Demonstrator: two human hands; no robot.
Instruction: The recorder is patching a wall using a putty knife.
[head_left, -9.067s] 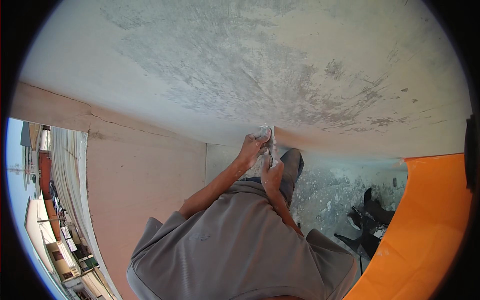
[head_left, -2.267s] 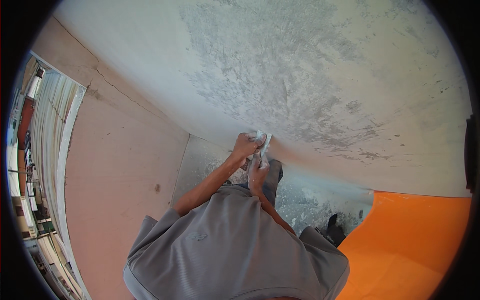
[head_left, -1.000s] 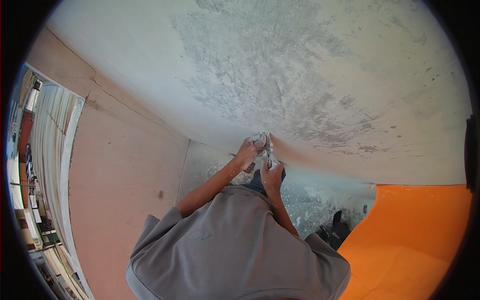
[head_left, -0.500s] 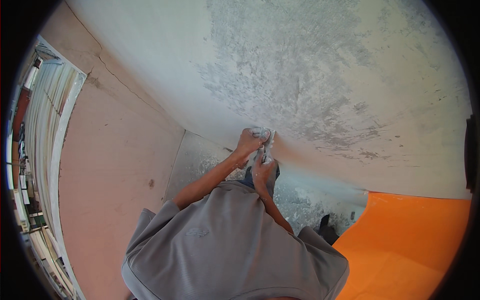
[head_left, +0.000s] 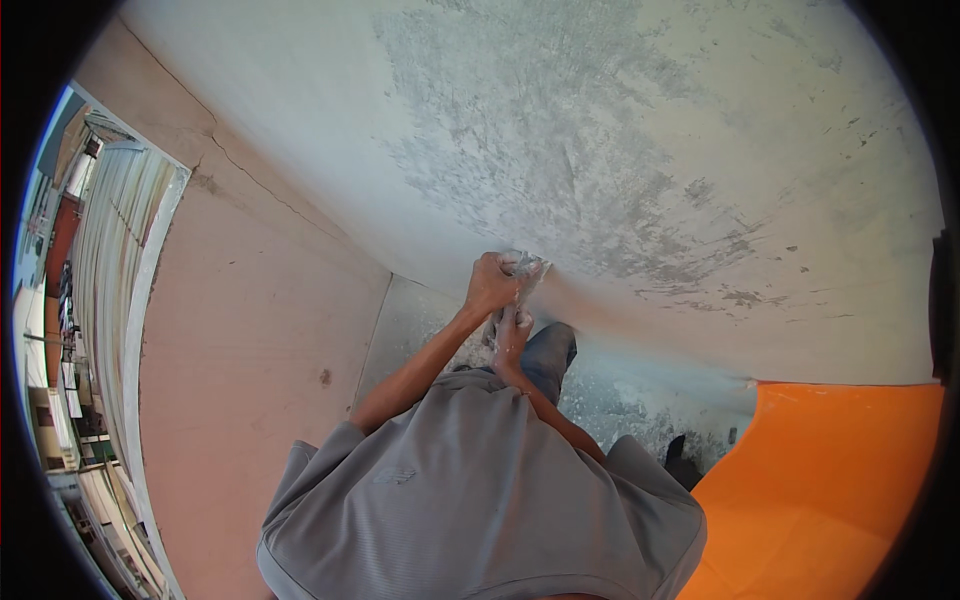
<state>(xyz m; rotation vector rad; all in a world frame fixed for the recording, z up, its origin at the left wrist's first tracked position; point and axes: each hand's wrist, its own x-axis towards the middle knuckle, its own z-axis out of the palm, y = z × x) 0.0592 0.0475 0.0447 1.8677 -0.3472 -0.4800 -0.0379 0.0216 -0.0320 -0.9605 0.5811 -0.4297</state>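
Observation:
Close to the wall, my two hands are together in front of my body, with white plaster on the fingers. My left hand (head_left: pixel 494 284) is closed at the upper part of a flat plaster-smeared blade (head_left: pixel 534 276). Just below it, my right hand (head_left: pixel 511 338) is closed around the lower end, its thumb upward. The fingers hide the handle, so the exact kind of tool does not show. Beyond the blade rises a pale wall (head_left: pixel 640 180) with a rough grey patch across its middle.
On the left stands a pinkish low wall (head_left: pixel 240 320) with a long crack near its top. The floor (head_left: pixel 620 400) is spattered with white. An orange panel or sheet (head_left: pixel 820 480) fills the lower right. My bent knee (head_left: pixel 550 352) is beside my right hand.
The blade has tilted to the right. My right hand has shifted slightly down and left. My knee shows more beside it, and the view has moved a little.

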